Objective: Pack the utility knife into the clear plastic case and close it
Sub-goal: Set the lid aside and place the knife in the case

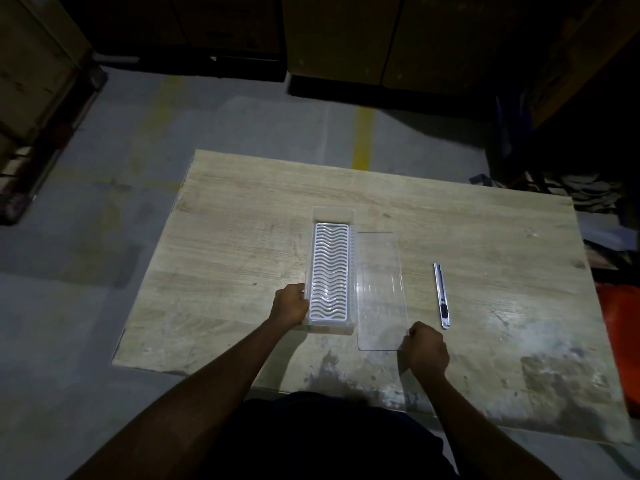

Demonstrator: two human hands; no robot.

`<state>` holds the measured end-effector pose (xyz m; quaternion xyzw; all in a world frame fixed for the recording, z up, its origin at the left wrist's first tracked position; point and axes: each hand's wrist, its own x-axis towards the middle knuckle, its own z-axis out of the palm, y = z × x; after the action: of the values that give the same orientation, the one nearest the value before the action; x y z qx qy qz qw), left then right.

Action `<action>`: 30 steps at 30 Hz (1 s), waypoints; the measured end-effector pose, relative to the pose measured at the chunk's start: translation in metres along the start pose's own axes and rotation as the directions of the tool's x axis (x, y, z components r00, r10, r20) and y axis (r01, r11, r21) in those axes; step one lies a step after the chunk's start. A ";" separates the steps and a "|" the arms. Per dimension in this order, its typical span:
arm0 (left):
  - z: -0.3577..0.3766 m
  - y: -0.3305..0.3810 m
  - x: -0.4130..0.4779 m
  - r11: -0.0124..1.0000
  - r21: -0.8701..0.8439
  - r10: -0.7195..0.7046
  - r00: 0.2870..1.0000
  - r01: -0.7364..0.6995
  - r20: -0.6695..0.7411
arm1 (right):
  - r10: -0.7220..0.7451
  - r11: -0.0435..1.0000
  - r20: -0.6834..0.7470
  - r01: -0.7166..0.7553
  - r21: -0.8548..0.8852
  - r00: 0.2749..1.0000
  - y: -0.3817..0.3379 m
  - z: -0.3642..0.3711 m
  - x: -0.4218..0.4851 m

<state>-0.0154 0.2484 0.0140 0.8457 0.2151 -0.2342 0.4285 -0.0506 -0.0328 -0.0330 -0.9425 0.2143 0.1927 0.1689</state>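
Note:
The clear plastic case (pixel 317 216) lies open in the middle of the wooden table (pixel 242 258), with a white wavy insert (pixel 330 271) in its bottom. My left hand (pixel 290 304) grips the case's near left side. Its flat clear lid (pixel 380 289) lies on the table just right of the case. My right hand (pixel 426 348) pinches the lid's near right corner. The slim silver utility knife (pixel 441 295) rests alone on the table, right of the lid, untouched.
The table stands on a grey concrete floor with a yellow line (pixel 363 136). Cardboard boxes (pixel 346 32) and a wooden pallet (pixel 38 98) stand beyond and to the left. An orange object (pixel 620 327) and dark clutter sit off the right edge.

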 end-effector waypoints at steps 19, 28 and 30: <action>0.053 0.016 -0.018 0.991 -0.050 -0.130 0.982 0.125 -0.134 | 0.066 0.993 -0.053 -0.061 0.100 0.996 0.009 -0.059 0.107; 0.064 0.008 -0.020 0.979 -0.119 -0.183 0.974 0.167 -0.135 | 0.063 0.997 -0.028 -0.062 0.050 0.998 0.010 -0.053 0.110; 0.065 0.007 -0.021 0.975 -0.149 -0.182 0.974 0.162 -0.132 | 0.080 0.996 -0.035 -0.079 0.052 0.996 0.008 -0.054 0.108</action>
<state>-0.0416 0.1879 -0.0037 0.8071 0.3338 -0.1932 0.4471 0.0513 -0.0980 -0.0354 -0.9321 0.2596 0.1763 0.1807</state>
